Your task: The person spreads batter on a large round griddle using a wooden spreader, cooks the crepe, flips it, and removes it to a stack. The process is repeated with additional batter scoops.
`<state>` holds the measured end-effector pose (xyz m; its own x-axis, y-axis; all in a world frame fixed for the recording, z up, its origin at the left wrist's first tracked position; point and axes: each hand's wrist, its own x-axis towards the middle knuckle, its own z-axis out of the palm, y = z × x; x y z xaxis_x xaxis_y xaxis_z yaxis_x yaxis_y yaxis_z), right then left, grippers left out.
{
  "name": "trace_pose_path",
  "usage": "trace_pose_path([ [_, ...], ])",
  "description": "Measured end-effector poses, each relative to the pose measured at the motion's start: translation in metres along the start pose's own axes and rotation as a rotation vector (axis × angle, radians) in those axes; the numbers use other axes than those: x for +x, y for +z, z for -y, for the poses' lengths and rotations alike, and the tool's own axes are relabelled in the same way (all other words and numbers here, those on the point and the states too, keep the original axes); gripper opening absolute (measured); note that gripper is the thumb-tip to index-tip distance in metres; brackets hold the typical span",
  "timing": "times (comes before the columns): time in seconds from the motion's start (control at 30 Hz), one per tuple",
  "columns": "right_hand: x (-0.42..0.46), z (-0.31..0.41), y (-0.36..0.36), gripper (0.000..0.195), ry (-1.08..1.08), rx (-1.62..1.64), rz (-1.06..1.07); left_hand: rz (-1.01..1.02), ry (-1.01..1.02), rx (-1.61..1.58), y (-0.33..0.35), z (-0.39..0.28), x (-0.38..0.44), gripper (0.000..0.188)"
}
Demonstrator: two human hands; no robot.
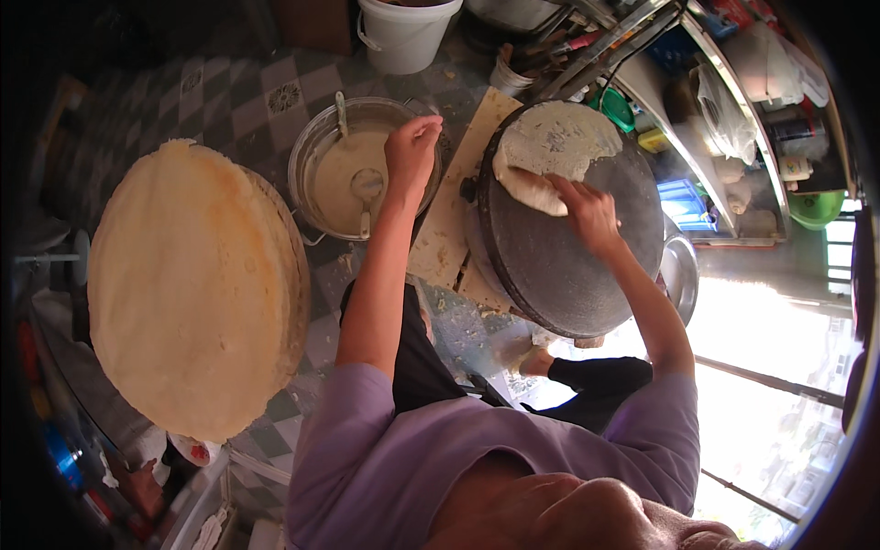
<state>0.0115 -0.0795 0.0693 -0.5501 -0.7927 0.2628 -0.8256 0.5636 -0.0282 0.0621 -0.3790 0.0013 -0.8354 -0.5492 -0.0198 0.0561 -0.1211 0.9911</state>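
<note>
My right hand (588, 210) is over a large round dark griddle (577, 275), its fingers at a curved pale-edged piece (529, 189), perhaps a wooden spreader coated with batter; a thin layer of batter (560, 134) covers the griddle's far part. My left hand (412, 151) is raised, fingers bent together, above the right side of a metal pot (297, 165) of pale batter (337, 165). Whether it holds anything small is unclear. A ladle (366, 185) lies in the batter, and a second handle (341, 110) leans at the far rim. A stack of large thin flatbreads (185, 289) stands at left.
A stained board (440, 240) lies between pot and griddle. Beyond are a white bucket (405, 34) and a small container of utensils (512, 75). Shelves (729, 124) with bags and bottles stand at right. A metal basin (679, 275) is close behind the griddle.
</note>
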Motion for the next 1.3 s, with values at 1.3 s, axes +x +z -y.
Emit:
trace_pose_path([
  [1.3, -0.059, 0.020, -0.027, 0.047, -0.172, 0.075, 0.043, 0.097, -0.055, 0.056, 0.006, -0.003, -0.014, 0.022],
])
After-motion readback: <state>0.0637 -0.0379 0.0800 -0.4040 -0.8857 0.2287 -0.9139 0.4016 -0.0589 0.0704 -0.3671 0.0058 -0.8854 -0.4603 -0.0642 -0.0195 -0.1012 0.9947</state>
